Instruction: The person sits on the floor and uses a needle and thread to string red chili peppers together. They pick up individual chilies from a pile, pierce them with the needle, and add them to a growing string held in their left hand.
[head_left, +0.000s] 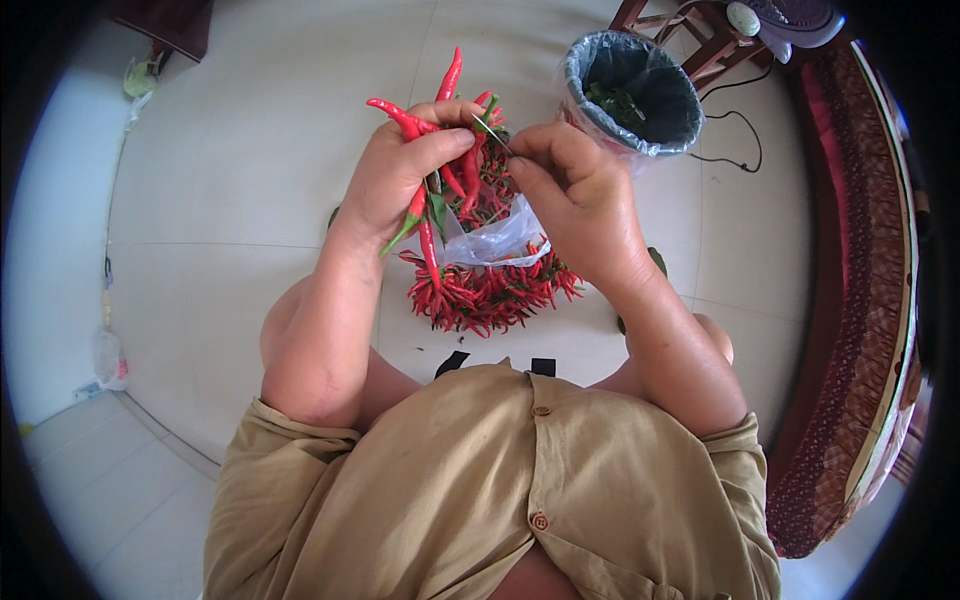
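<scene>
Several red chili peppers (394, 114) stick out on both sides of my left hand (405, 161), which grips them. One pepper with a green stem (489, 110) stands up between its thumb and forefinger. My right hand (577, 195) pinches a thin metal needle (491, 133) whose tip reaches the held pepper near its stem. Below my hands, a translucent plastic bag (499, 236) holds more red peppers, partly hidden by my fingers. Nearer to me, a long bunch of red peppers (487, 300) lies on the floor, curving around the front of the bag.
A bin lined with clear plastic (574, 82) stands at the back right with green scraps inside. Beside it are a wooden stool (709, 67) and a black cord (757, 142). A piece of furniture with patterned fabric (855, 337) runs along the right. A small plastic bag (110, 360) sits by the left wall.
</scene>
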